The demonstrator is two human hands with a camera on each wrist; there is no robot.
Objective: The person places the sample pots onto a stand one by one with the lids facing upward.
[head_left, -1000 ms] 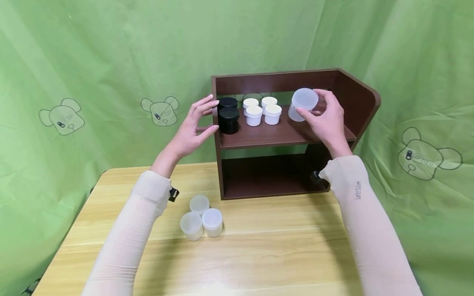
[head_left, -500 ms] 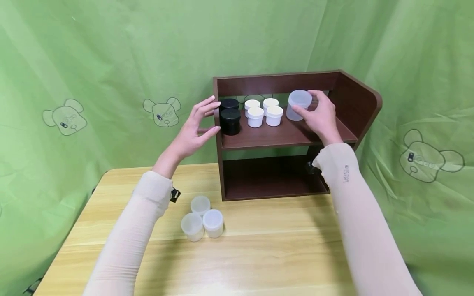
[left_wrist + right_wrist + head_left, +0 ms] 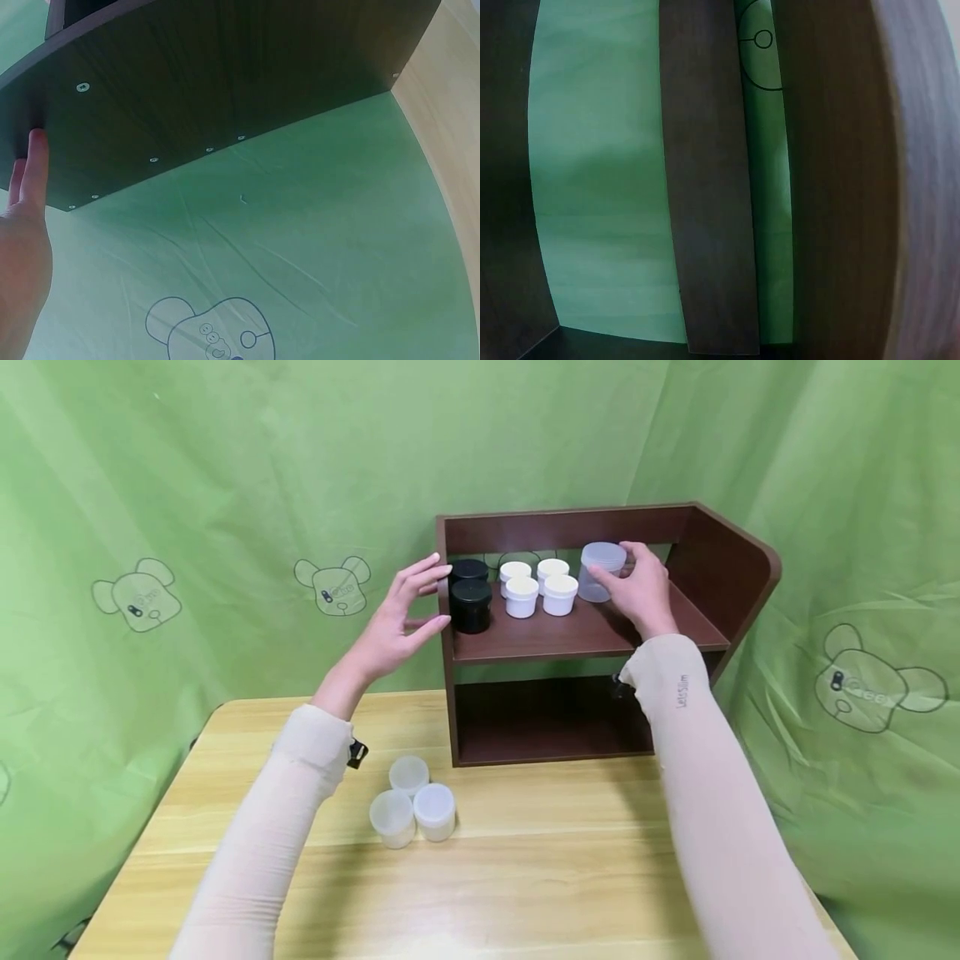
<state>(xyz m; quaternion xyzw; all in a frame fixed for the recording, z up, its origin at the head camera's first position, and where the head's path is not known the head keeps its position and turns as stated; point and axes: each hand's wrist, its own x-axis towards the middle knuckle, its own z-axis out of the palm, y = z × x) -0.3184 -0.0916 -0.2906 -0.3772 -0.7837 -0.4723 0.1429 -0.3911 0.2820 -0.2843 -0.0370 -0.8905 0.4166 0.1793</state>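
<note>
My right hand (image 3: 640,585) grips a clear frosted plastic jar (image 3: 600,573) from its right side, thumb in front. The jar is upright at the upper shelf of a dark brown two-tier rack (image 3: 570,643), right of several small white lidded jars (image 3: 521,598). Two black lidded jars (image 3: 471,607) stand at the shelf's left end. My left hand (image 3: 390,618) has its fingers extended and touches the rack's left side panel, also seen in the left wrist view with the fingers (image 3: 36,161) against the panel. The right wrist view shows the rack's inside, with the hand hidden.
Three frosted jars (image 3: 408,806) stand close together on the wooden table (image 3: 525,860), in front of the rack at left. The rack's right side panel (image 3: 727,577) rises beyond my right hand. Green fabric (image 3: 225,468) hangs around the table.
My right hand has moved left with the frosted jar, toward the white jars. The jar has gone from tilted to upright. My left hand stays at the side panel.
</note>
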